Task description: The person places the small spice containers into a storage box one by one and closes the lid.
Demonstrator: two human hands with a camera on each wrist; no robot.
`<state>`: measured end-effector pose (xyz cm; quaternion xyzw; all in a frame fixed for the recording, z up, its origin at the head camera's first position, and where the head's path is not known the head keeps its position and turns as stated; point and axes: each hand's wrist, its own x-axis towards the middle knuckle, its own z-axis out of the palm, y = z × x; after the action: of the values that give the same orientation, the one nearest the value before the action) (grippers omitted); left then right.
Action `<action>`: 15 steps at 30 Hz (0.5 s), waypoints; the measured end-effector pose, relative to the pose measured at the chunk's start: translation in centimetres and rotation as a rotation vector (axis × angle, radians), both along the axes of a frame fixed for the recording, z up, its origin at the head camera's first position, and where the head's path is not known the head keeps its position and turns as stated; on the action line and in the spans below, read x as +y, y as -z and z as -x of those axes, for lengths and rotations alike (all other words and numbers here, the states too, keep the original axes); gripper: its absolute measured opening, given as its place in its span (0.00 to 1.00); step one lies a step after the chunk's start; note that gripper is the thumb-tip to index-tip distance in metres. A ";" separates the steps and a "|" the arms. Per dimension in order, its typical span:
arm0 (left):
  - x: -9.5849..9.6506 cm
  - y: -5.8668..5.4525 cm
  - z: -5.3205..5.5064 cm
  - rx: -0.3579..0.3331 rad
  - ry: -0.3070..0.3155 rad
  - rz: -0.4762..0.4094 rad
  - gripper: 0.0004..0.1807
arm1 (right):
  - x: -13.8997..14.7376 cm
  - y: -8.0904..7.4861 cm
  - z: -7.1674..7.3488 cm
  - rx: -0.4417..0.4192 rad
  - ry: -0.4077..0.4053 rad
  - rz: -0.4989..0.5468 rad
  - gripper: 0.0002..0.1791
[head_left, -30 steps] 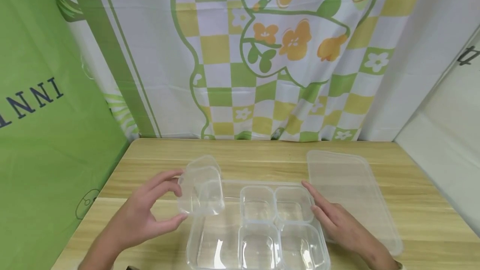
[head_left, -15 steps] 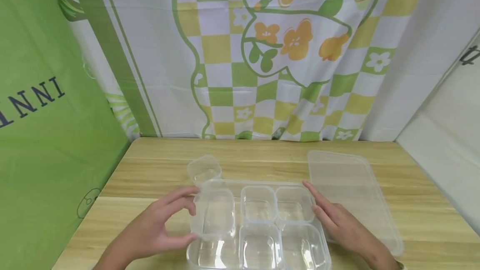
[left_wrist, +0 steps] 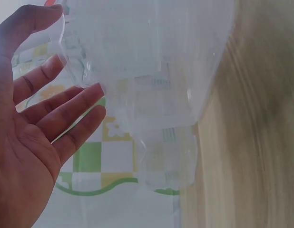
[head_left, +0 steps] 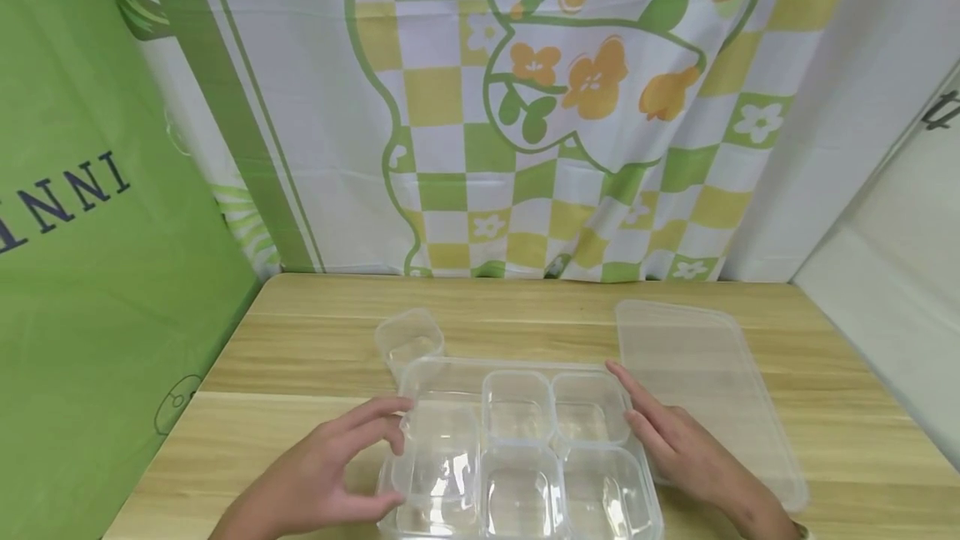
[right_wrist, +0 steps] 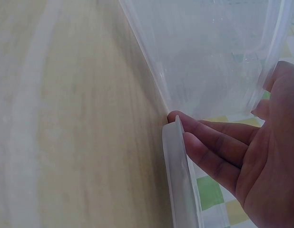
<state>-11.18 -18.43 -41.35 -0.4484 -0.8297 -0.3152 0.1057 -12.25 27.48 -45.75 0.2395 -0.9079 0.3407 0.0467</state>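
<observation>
One clear container (head_left: 441,450) in the left hand (head_left: 326,469), beside four others (head_left: 522,486)

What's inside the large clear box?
Four small clear containers sit in the box, at right; the left hand holds a fifth container at left. Fingers cover part of its edge; whether it touches bottom is unclear.

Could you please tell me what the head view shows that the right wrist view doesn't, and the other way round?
Only the head view shows the left hand, the small clear container behind the large clear box, and the green cloth.

Only the right wrist view shows the lower fingers of the right hand, by the flat lid's edge.

Both share the right hand, the box, the lid, the wooden table and the checked curtain.
</observation>
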 end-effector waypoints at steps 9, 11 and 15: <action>0.0 1.1 -0.3 0.027 -0.019 0.010 0.20 | 0.0 -0.1 0.0 -0.012 -0.008 0.006 0.32; -0.1 1.2 -0.3 0.031 -0.014 0.011 0.20 | 0.0 -0.1 -0.1 -0.005 -0.005 0.004 0.33; -0.3 1.3 -0.4 0.023 0.002 0.026 0.21 | -0.1 -0.1 -0.1 0.002 -0.007 0.006 0.33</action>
<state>-10.82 -18.70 -42.64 -0.4540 -0.8322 -0.2992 0.1090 -12.16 27.42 -45.62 0.2429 -0.9060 0.3433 0.0471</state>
